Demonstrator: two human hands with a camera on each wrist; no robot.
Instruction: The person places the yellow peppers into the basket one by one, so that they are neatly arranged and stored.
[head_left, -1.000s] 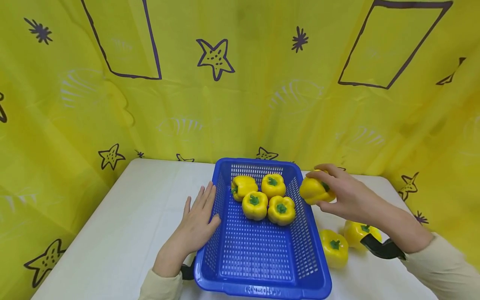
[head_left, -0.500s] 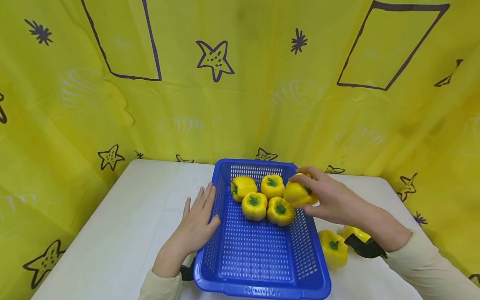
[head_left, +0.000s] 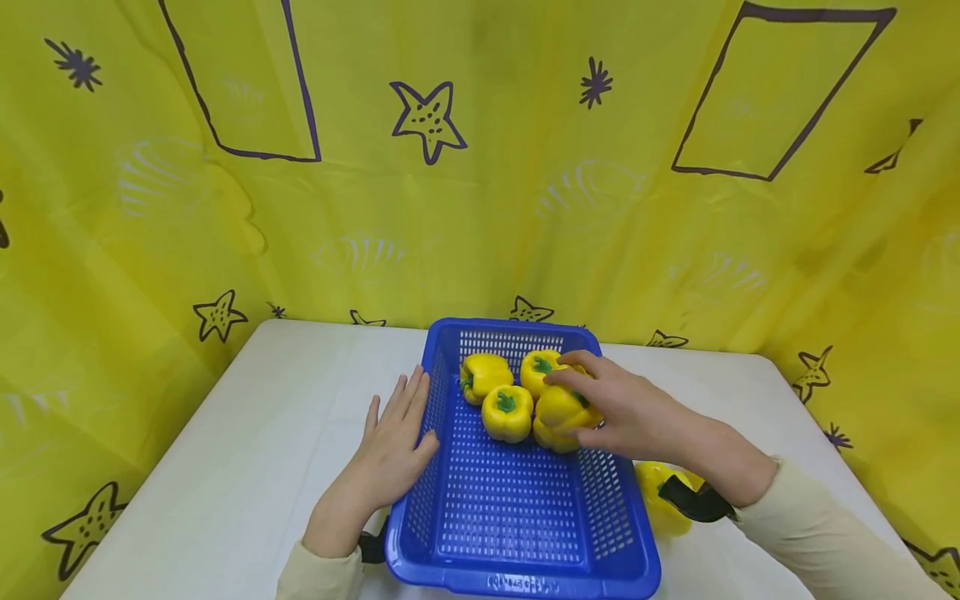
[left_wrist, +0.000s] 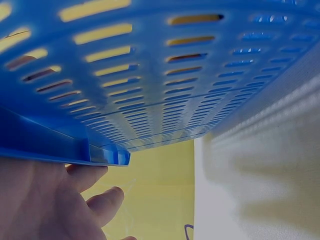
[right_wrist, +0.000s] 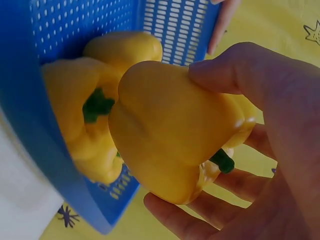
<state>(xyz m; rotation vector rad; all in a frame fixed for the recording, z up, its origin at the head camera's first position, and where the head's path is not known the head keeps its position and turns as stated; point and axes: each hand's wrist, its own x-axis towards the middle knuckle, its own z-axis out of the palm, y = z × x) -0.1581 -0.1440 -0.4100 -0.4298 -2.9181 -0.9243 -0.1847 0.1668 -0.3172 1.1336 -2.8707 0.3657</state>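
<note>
My right hand point(head_left: 637, 412) grips a yellow bell pepper point(head_left: 564, 408) over the right part of the blue basket point(head_left: 517, 588). In the right wrist view the thumb and fingers curl round this pepper point(right_wrist: 160, 130), its green stem turned toward the palm. Below and beside it, several yellow bell peppers sit in the far half of the basket, among them a front one point(head_left: 507, 414) and one lying on its side point(head_left: 486, 377). My left hand point(head_left: 390, 450) rests with straight fingers on the basket's left rim; in the left wrist view its palm point(left_wrist: 40, 200) is under that rim.
Outside the basket's right wall a yellow bell pepper point(head_left: 662, 498) stands on the white table point(head_left: 300, 417), with another mostly hidden behind the right wrist strap point(head_left: 697, 500). A yellow patterned curtain point(head_left: 480, 208) hangs behind the table.
My right hand has carried its bell pepper leftward, from beyond the basket's right rim to over the peppers inside. The left hand and the basket have hardly moved.
</note>
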